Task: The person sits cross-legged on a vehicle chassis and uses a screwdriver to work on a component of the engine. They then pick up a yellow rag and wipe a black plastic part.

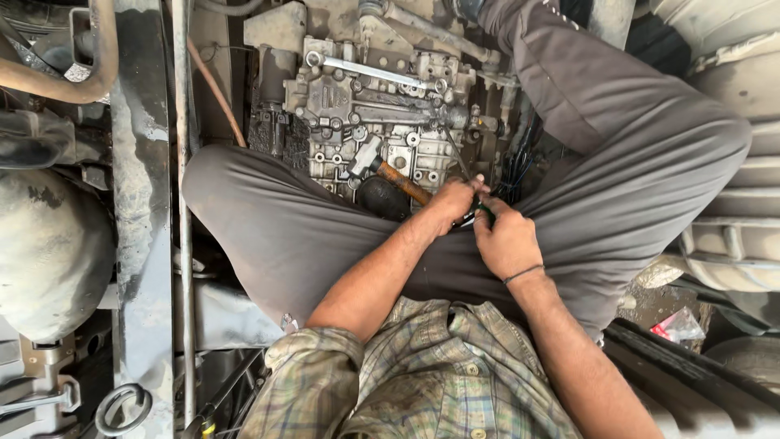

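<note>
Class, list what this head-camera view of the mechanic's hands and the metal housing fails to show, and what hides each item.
- Small green-handled tool: mostly hidden between left hand and right hand.
- Hammer: handle end hidden behind the left hand.
- Metal housing: lower edge hidden by the trouser leg.
- Spanner: size too small to tell.

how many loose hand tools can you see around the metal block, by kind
Spanner lying across the top of the metal valve block: 1
Hammer with a wooden handle, resting on the block: 1
Green-handled screwdriver held between the left hand and right hand: 1
Total: 3
</note>
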